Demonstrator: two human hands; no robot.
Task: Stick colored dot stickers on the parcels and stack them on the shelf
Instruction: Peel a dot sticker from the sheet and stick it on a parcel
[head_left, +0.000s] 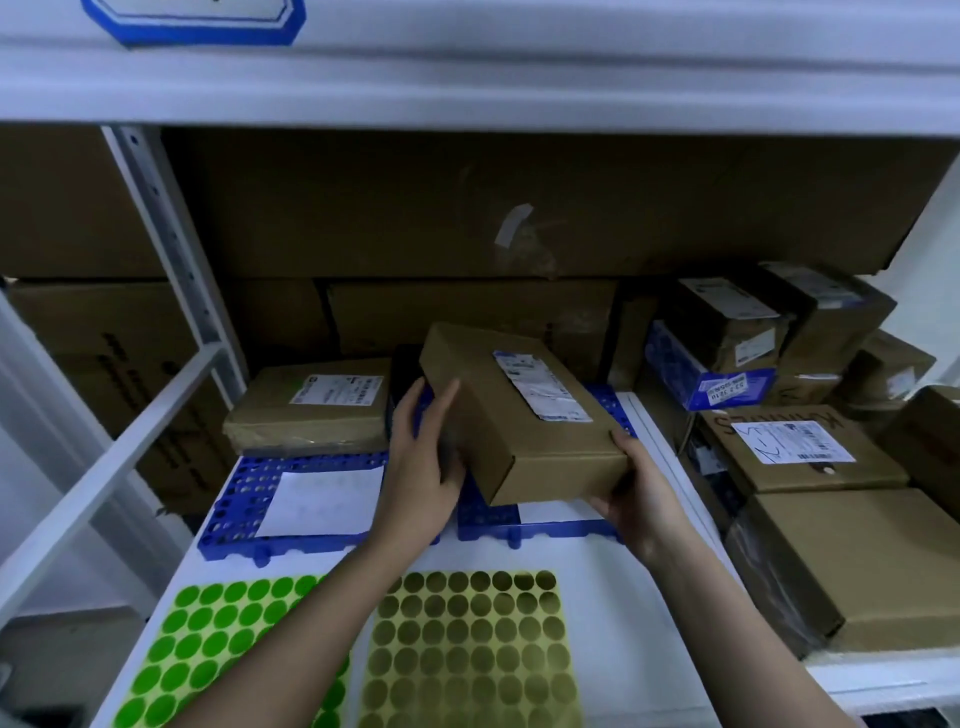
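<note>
- At the far left, a parcel (311, 405) already lies on the blue tray (236, 512) at the back of the shelf (597, 613). I can see no dot on its top from here, so I cannot say it is finished.
- In front of it, a white sheet (322, 501) rests on the tray.
- Nearer me, the green dots (208, 644) lie flat on the shelf, and just right of them the yellow dots (467, 654). A few places look bare at the top right of the yellow sheet, though that part is dim.
- The left hand (423, 467) holds the left side of the box (524, 410), fingers (441, 405) laid up along its wall and thumb behind.
- The box is lifted and tilted over the tray, its label up. No dot shows on the faces I can see, so I judge that it has yet to be stickered.
- The right hand (641, 499) cups the box's near right corner, fingers curled underneath.
- On the right, a heap of parcels (789, 447) sits unsorted, none with a dot in view. Most of the job looks to be still ahead.
</note>
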